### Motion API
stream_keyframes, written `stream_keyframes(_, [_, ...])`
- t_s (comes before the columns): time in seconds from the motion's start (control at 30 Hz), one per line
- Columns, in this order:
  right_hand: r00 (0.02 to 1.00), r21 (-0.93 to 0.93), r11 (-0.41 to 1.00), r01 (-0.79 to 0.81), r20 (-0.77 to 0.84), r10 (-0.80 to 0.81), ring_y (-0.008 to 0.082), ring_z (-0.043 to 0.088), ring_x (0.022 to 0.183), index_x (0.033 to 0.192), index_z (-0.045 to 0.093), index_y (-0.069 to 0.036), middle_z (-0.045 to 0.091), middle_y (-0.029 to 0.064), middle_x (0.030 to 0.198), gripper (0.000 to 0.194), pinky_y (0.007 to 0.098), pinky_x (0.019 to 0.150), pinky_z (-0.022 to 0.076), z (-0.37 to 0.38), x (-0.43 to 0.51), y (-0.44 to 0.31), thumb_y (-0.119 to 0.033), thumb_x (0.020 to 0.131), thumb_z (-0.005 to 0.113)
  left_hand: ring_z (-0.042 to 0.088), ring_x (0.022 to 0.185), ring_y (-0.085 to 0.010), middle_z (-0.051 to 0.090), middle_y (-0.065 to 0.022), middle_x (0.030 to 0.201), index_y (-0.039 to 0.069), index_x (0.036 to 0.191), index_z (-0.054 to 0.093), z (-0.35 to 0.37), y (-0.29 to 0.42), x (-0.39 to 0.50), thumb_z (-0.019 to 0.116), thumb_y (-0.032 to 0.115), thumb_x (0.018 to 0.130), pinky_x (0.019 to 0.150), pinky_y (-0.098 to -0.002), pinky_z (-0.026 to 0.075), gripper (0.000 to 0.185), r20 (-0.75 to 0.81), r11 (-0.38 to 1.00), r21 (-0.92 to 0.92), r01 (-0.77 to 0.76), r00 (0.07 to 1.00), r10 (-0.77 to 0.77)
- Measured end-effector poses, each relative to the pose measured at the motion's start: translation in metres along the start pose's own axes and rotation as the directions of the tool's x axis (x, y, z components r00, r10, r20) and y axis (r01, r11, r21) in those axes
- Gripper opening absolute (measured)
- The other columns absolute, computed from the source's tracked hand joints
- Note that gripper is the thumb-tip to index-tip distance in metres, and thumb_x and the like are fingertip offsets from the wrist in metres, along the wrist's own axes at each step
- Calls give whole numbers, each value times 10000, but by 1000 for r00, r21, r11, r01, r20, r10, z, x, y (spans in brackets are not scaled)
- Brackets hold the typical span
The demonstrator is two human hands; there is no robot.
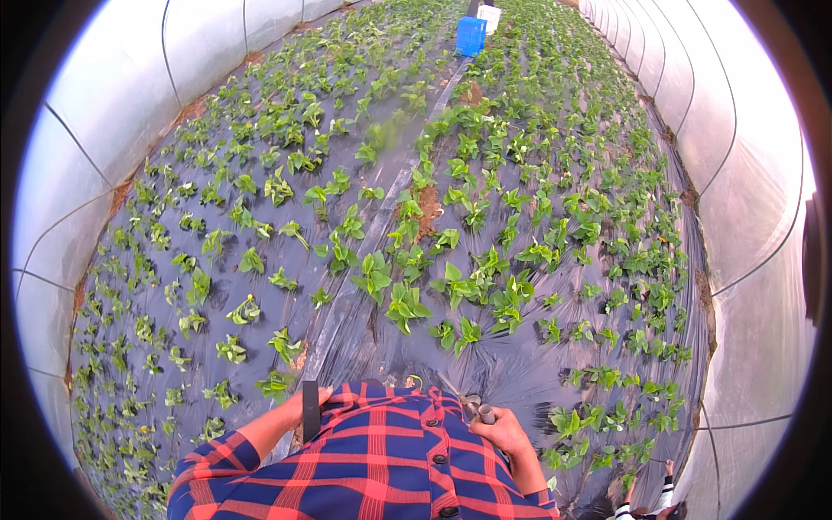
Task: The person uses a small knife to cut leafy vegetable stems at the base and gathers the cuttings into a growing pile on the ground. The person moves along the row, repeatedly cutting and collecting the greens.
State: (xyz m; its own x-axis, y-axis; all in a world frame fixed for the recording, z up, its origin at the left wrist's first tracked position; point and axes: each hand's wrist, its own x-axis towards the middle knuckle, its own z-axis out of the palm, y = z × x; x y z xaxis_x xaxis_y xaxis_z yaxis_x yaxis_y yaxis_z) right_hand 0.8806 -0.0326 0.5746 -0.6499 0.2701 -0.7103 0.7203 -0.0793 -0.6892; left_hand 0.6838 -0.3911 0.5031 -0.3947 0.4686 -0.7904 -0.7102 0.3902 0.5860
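Observation:
My right hand is closed around the grey tubular handle of a hand tool, close to my right side. A thin rod-like part points forward and left beside it; the tool's working end cannot be made out. At my left side, my left hand lies against the front edge of my plaid shirt. A dark strap-like strip crosses that hand and hides part of it, so its grip is unclear. Leafy green seedlings grow through black plastic mulch film before me.
A pale film strip runs ahead to a blue plastic crate and a white container. Bare soil shows beside it. Translucent greenhouse walls curve up on both sides. Another person's striped sleeve shows at lower right.

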Motion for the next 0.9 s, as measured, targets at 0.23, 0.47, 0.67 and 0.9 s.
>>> stream_keyframes(0.23, [999,79,997,-19,-39,22,59,540,712,838,687,-14,633,-24,762,164,248,667,476,-12,-25,33,-140,755,749,513,672,-125,571,-58,740,-3,838,608,22,8,8,496,325,968,611,-328,465,371,14,764,588,-265,948,318])
stream_keyframes(0.47, [984,154,988,32,-179,-4,61,545,641,732,646,-60,644,0,723,185,226,546,425,-39,-17,65,-187,791,767,650,791,-322,649,-175,786,30,875,649,-23,-24,73,583,310,862,695,-408,501,288,-35,470,867,-163,922,385])
stream_keyframes(0.67, [903,-30,999,-34,-430,18,139,602,624,707,595,-36,635,52,675,207,290,552,463,-129,13,252,-162,778,743,660,722,-256,677,-130,809,74,904,657,-61,-80,111,644,238,808,628,-355,530,191,-298,699,714,39,920,253])
stream_keyframes(0.9, [949,-861,418,-291,-203,243,196,608,531,748,641,-41,637,113,648,304,341,549,500,-229,-72,481,-329,828,587,665,749,-260,672,-119,787,77,878,661,-33,-160,26,604,213,801,667,-400,541,167,-496,791,480,379,861,-111])
